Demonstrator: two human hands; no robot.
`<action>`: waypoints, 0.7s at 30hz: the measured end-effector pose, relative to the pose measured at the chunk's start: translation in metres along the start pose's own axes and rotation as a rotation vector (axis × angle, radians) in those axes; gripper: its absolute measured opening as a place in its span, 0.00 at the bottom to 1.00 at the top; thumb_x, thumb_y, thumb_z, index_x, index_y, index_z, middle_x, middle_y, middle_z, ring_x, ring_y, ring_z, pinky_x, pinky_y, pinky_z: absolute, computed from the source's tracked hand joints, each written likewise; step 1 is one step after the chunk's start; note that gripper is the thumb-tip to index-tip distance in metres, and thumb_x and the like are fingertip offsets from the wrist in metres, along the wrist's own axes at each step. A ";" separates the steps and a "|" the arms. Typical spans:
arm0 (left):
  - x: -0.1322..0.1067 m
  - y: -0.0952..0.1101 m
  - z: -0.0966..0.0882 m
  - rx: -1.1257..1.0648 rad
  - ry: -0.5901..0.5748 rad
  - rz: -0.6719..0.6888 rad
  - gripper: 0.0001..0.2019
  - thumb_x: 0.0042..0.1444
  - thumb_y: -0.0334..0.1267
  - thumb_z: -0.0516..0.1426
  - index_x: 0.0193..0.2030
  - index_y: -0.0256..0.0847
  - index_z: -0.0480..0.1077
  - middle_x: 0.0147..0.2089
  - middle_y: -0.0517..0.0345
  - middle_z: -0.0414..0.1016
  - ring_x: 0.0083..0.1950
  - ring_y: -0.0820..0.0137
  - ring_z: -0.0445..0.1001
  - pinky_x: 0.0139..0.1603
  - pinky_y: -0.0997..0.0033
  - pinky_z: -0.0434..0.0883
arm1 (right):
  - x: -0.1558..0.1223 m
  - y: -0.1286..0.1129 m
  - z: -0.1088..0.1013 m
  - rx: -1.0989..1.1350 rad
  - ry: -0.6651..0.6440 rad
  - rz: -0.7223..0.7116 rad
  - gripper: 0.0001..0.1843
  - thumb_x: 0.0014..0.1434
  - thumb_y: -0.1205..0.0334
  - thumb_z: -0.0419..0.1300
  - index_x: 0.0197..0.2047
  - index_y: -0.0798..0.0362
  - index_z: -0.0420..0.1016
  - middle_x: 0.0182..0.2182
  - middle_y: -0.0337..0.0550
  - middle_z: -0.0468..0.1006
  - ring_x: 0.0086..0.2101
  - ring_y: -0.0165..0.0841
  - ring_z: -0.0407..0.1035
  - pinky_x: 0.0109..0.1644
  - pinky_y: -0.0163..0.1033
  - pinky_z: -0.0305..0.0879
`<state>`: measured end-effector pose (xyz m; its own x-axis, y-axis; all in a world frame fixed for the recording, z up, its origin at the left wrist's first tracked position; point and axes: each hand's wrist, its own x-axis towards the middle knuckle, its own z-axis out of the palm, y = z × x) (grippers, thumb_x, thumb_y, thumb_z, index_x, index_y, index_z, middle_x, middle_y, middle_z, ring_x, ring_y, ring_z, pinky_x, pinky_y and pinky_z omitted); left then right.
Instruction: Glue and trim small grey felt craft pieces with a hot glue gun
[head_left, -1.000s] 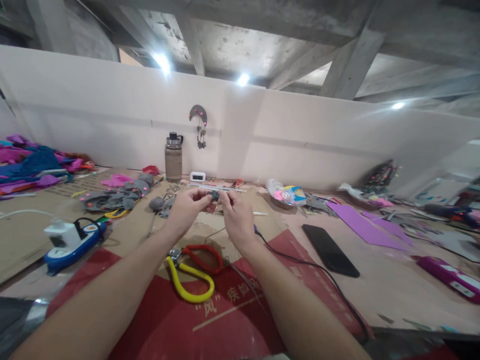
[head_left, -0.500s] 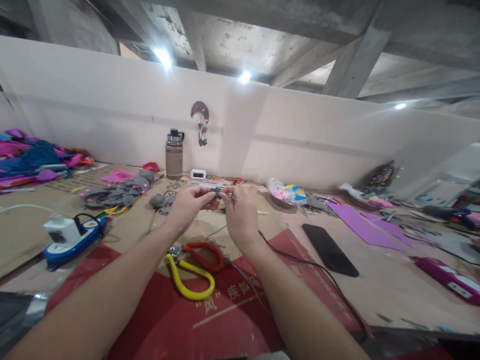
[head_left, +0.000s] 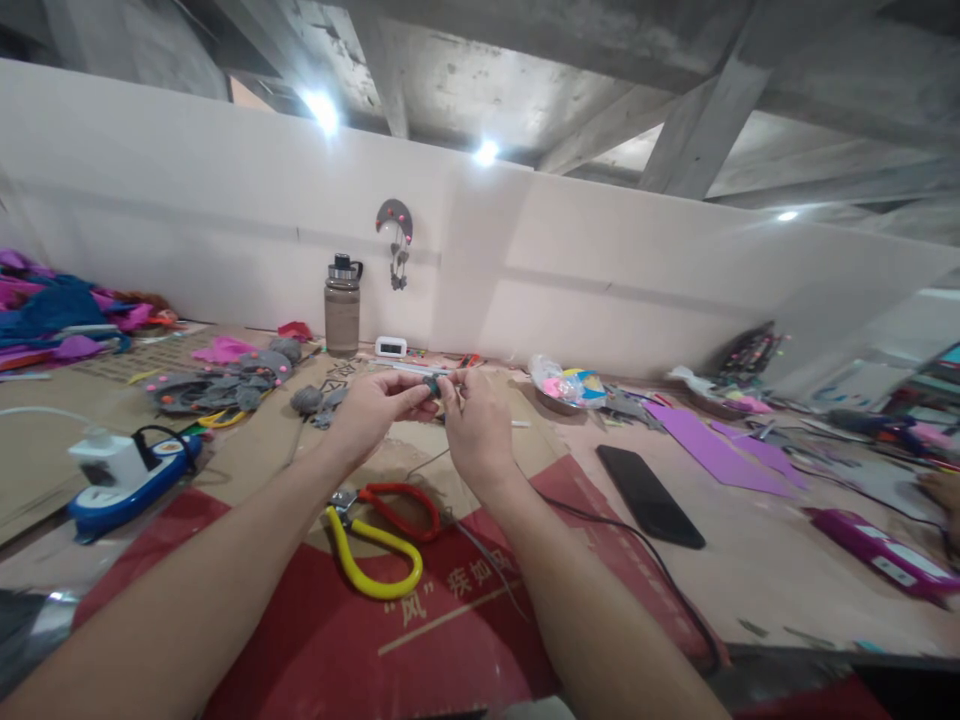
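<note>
My left hand (head_left: 375, 412) and my right hand (head_left: 478, 432) meet above the cardboard, thumbs and fingertips pinched together. Between them is a small dark grey piece (head_left: 433, 384), perhaps felt; the fingers cover most of it. A thin grey thread (head_left: 429, 462) runs below my hands. Under my wrists lie scissors (head_left: 382, 540) with one red and one yellow handle. To the left of my left hand sit a ball of grey yarn (head_left: 306, 400) and some grey scraps (head_left: 328, 410).
A bottle (head_left: 342, 310), a small white clock (head_left: 391, 347) and a bowl of packets (head_left: 562, 395) stand toward the back. On the right are a phone (head_left: 649, 495), purple sheets (head_left: 712, 450), a magenta power strip (head_left: 885, 555) and another person's hand (head_left: 941, 495). A blue power strip (head_left: 135, 490) lies left.
The view has shifted slightly, so the table things sit a little further left. Another person's hand has come in at the right edge. My hands keep their pinch on the grey piece.
</note>
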<state>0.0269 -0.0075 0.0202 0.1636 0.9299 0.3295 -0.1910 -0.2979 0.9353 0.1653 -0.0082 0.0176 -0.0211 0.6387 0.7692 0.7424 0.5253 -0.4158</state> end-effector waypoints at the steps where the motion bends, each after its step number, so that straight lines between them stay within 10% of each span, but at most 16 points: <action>1: 0.000 0.000 0.000 0.001 -0.001 0.002 0.14 0.45 0.41 0.63 0.36 0.34 0.74 0.32 0.53 0.76 0.32 0.71 0.74 0.38 0.69 0.73 | 0.000 0.000 0.000 -0.006 0.001 -0.004 0.12 0.61 0.56 0.49 0.35 0.53 0.69 0.32 0.44 0.75 0.34 0.34 0.66 0.38 0.38 0.57; 21: -0.002 -0.006 0.000 0.146 0.093 0.091 0.06 0.48 0.37 0.56 0.28 0.36 0.69 0.23 0.60 0.70 0.23 0.74 0.69 0.28 0.72 0.70 | -0.010 -0.003 0.010 -0.038 -0.006 -0.071 0.12 0.61 0.55 0.49 0.37 0.53 0.67 0.33 0.45 0.73 0.35 0.34 0.66 0.36 0.37 0.56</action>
<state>0.0280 -0.0079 0.0134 0.0608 0.9117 0.4064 -0.0576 -0.4033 0.9132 0.1571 -0.0104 0.0063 -0.0786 0.6036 0.7934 0.7637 0.5479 -0.3413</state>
